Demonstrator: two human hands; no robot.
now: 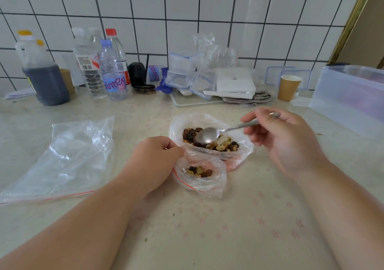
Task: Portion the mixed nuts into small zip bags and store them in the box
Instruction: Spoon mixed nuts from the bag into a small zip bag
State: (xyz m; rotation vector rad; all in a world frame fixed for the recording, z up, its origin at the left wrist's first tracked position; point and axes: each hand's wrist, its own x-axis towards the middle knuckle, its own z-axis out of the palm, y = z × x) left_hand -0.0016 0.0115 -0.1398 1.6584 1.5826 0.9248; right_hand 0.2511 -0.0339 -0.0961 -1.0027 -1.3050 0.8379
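The left hand [154,161] pinched open a small zip bag [204,179] holding few nuts, while the right hand [284,139] gripped a spoon [207,135] over the fuller nut bag [239,145].

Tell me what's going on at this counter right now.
A person is portioning mixed nuts. The right hand holds a metal spoon with its bowl over the nuts in the large open bag. The left hand pinches the rim of a small zip bag, keeping it open; it holds only a few nuts so far. An empty zip bag lies to the left, and a translucent storage box sits at the far right.
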